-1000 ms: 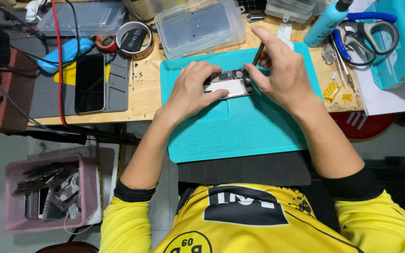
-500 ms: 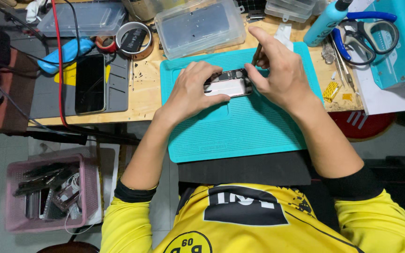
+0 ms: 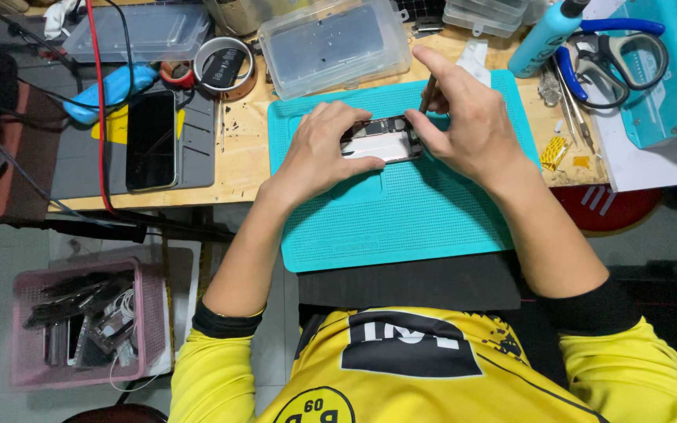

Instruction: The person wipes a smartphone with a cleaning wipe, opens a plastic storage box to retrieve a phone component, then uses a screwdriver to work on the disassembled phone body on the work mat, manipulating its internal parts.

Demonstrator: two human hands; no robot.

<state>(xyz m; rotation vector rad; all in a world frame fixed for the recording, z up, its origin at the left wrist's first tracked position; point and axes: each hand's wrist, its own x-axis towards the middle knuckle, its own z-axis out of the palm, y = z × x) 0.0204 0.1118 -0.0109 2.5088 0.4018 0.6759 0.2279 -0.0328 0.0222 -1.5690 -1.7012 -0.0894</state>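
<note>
- Covering the middle of the bench, a large teal ribbed silicone work mat (image 3: 401, 211), with everything in hand sitting toward its 12 o'clock edge.
- Lying at 9 o'clock of the mat, a grey flat tool pad (image 3: 197, 149) carrying a second, closed black smartphone (image 3: 150, 139), untouched and well apart from the work.
- Standing just beyond the mat at 12 o'clock, a clear lidded plastic parts box (image 3: 331, 43); at 2 o'clock, blue-handled scissors (image 3: 613, 59) beside a blue bottle (image 3: 546, 35).
- Down at 8 o'clock below the bench, a pink plastic basket (image 3: 80, 325) of spare parts.
- Clamping the opened smartphone with exposed silver and black internals (image 3: 381, 141), the left hand (image 3: 327, 153), fingers curled over its 9 o'clock end, pressing it flat to the mat.
- Pinching a thin dark metal hand tool (image 3: 428, 92), the right hand (image 3: 464, 125), thumb and fingers closed on the shaft, tip down at the phone's 1 o'clock corner; tip type too small to tell.
- Judging by the grip: mid-step on a small fastener or connector near that corner.
- Calling next for a steady, upright tool, light pressure, and the left-hand hold kept firm against slipping.
</note>
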